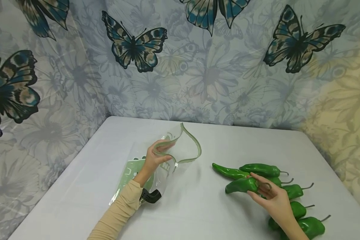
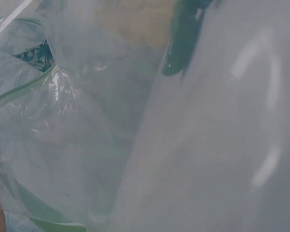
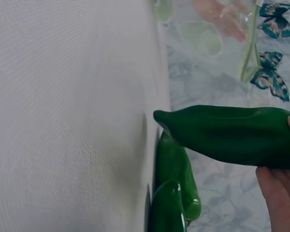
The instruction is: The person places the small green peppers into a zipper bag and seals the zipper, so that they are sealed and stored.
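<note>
My left hand (image 1: 154, 158) grips the rim of a clear plastic zip bag (image 1: 199, 149) with a green zip strip and a green printed panel. The bag's mouth gapes toward the right, and its film fills much of the left wrist view. Over the pepper pile, my right hand (image 1: 276, 199) holds a green pepper (image 1: 240, 185) between thumb and fingers, its tapered tip pointing left. The right wrist view shows this pepper (image 3: 227, 135) raised off the table, its stem end in the fingers. The bag and the held pepper are apart.
Several more green peppers lie on the white table (image 1: 204, 213) at the right, among them a long thin one (image 1: 229, 171) and a plump one (image 1: 312, 226). A black wrist mount (image 1: 151, 196) sits by the left sleeve. Butterfly-patterned cloth (image 1: 210, 76) hangs behind the table.
</note>
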A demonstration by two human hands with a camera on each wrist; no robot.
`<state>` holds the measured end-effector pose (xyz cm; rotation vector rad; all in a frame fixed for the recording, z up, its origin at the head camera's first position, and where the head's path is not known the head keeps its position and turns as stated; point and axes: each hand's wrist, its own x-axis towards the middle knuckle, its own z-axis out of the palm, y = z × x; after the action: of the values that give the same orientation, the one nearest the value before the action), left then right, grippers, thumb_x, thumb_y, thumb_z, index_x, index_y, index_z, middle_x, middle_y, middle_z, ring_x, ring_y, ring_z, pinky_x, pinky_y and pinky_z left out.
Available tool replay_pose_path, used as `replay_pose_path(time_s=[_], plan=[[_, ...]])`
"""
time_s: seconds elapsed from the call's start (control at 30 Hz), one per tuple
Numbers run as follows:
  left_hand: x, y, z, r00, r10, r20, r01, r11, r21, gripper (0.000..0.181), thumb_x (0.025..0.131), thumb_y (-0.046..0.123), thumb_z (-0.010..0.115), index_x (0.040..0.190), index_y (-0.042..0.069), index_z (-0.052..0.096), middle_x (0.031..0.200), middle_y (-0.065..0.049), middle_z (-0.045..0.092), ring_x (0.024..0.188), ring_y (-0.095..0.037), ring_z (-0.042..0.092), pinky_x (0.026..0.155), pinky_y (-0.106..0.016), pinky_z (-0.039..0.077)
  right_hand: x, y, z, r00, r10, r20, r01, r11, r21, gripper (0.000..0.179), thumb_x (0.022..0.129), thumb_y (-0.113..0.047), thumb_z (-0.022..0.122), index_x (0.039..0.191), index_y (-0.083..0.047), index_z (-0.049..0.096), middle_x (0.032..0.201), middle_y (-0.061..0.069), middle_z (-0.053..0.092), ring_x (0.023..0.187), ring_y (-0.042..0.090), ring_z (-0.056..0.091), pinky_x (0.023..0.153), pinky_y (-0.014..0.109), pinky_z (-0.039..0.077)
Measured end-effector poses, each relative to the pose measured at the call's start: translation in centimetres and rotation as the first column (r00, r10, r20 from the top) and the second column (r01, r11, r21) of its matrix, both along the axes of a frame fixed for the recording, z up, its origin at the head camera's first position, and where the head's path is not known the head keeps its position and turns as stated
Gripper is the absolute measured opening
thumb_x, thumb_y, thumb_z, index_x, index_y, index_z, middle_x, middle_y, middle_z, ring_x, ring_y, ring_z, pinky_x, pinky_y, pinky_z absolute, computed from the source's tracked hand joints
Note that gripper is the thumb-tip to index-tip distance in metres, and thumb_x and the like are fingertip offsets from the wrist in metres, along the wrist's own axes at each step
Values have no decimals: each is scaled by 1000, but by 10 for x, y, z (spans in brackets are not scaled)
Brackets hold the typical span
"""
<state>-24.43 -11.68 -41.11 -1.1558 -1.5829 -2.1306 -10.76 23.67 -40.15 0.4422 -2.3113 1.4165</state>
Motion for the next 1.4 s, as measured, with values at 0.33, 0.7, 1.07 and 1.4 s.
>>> replay_pose_path(time_s=[0.33,0.7,1.07,1.4], plan=[[1,3,-1,1000,-8,-10,8,1000,-5,51,74,22,73,115,-1,53,112,-1,59,104,-17,55,77,-25,49,-1,-3,2,994,-97,-41,95,994,-62,45,60,22,71,102,12,58,103,-8,61,89,2,60,71,16,49],[1,5,-1,1000,-12,-17,11,1000,-28,57,74,22,73,111,-13,49,112,-2,59,104,-18,55,80,-28,49,-5,-6,16,993,-11,-114,-13,979,-203,43,60,31,61,101,20,53,108,-2,59,84,8,59,70,19,51],[2,4,-2,1000,8,-2,-8,999,-46,52,75,25,72,116,0,53,113,0,59,105,-18,55,83,-30,47,-16,-21,15,958,43,-282,-135,940,-314,25,62,28,62,82,14,57,107,11,61,89,14,59,69,18,50],[2,6,-3,999,-40,1,40,999,-21,49,75,22,72,116,1,54,113,-2,59,105,-18,54,88,-30,44,-24,-27,16,932,65,-356,-174,943,-284,30,59,30,62,86,18,58,106,9,62,85,12,60,67,16,50]])
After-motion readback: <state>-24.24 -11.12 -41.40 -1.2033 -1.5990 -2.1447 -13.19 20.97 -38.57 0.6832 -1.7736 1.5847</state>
